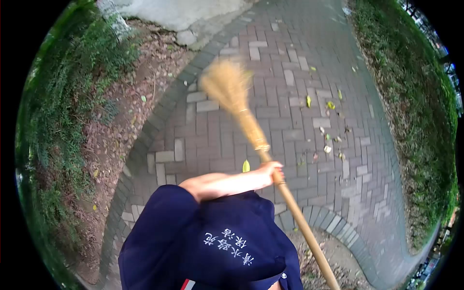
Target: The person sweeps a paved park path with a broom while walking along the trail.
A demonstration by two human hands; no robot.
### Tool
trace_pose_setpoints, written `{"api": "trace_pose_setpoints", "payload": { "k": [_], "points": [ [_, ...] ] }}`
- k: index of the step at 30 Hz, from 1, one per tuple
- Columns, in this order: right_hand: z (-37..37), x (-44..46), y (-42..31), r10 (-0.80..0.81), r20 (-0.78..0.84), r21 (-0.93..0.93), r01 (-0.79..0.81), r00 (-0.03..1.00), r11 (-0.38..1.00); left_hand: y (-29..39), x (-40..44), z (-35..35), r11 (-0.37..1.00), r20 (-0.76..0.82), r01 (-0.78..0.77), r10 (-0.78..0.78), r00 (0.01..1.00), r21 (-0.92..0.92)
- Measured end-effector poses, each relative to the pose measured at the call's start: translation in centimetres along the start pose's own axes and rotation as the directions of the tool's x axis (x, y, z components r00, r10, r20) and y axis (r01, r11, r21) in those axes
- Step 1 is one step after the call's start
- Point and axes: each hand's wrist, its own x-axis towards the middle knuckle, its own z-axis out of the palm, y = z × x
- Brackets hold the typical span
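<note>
My left hand is closed around the wooden handle of a straw broom, just below where its head is bound. The broom slants across the view, and its bristle end is blurred and points up and left over the paving. Its long handle runs down to the bottom edge at the right. My right hand is out of view; only a bit of skin shows under the dark blue shirt. Close to my left forearm lies a yellow-green leaf. More fallen leaves are scattered right of the broom.
A brick path runs ahead between darker brick edging. Soil with dry leaves and green shrubs borders it on the left, a grassy strip on the right. A pale concrete slab lies at the upper left. Curved edging rounds a soil patch below.
</note>
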Motion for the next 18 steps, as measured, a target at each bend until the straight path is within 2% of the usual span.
{"api": "trace_pose_setpoints", "payload": {
  "k": [1, 2, 3, 4, 5, 7, 8, 9, 10, 13, 15, 17, 18],
  "points": [
    [-1.1, 1.5, 3.5, 0.060, -0.068, 0.097, -0.053, 0.996, 0.994, 2.3, 0.0, -0.5, 0.995, -0.114, -0.096, 0.092, 0.989, -0.027],
    [-1.4, 2.6, 7.7, 0.215, -0.029, 0.158, -0.208, 0.976, 0.965, 5.3, -0.5, -0.4, 0.996, -0.274, -0.075, 0.060, 0.960, -0.044],
    [-1.5, 3.7, 11.9, 0.364, 0.011, 0.210, -0.358, 0.931, 0.910, 7.8, 4.6, -4.8, 0.960, -0.277, -0.219, 0.166, 0.946, -0.173],
    [-0.9, 4.1, 15.9, 0.624, 0.126, 0.249, -0.634, 0.771, 0.732, 10.6, 2.9, -4.4, 0.944, -0.316, -0.304, 0.252, 0.915, -0.126],
    [1.4, 3.7, 20.4, 0.666, 0.214, 0.320, -0.695, 0.715, 0.643, 14.0, 4.2, -6.3, 0.902, -0.369, -0.360, 0.258, 0.893, -0.240],
    [7.2, 2.7, 27.5, 0.708, 0.391, 0.229, -0.807, 0.588, 0.544, 19.6, 1.1, -6.1, 0.873, -0.351, -0.330, 0.201, 0.915, -0.360],
    [10.1, 2.3, 30.7, 0.708, 0.399, 0.227, -0.811, 0.582, 0.539, 21.9, 1.1, -6.6, 0.822, -0.379, -0.383, 0.224, 0.898, -0.422],
    [13.1, 1.9, 33.8, 0.676, 0.498, 0.229, -0.834, 0.544, 0.502, 24.2, 1.6, -6.5, 0.762, -0.408, -0.437, 0.248, 0.879, -0.478],
    [15.9, 1.5, 36.6, 0.631, 0.590, 0.230, -0.854, 0.503, 0.467, 26.4, 2.0, -5.5, 0.754, -0.404, -0.442, 0.255, 0.878, -0.485],
    [23.6, 0.0, 43.5, 0.610, 0.639, 0.189, -0.865, 0.468, 0.465, 33.2, 4.2, -2.8, 0.736, -0.438, -0.442, 0.219, 0.872, -0.512],
    [27.6, -0.8, 47.6, 0.575, 0.623, 0.183, -0.813, 0.531, 0.552, 37.8, 9.0, -0.8, 0.722, -0.380, -0.468, 0.299, 0.875, -0.511],
    [28.9, 0.1, 50.9, 0.531, 0.632, 0.157, -0.763, 0.565, 0.627, 41.9, 15.3, 2.6, 0.805, -0.228, -0.282, 0.186, 0.956, -0.522],
    [29.8, 0.9, 51.3, 0.536, 0.603, 0.089, -0.718, 0.590, 0.691, 43.1, 17.4, 6.3, 0.845, -0.174, -0.271, 0.214, 0.961, -0.461]
  ]
}}
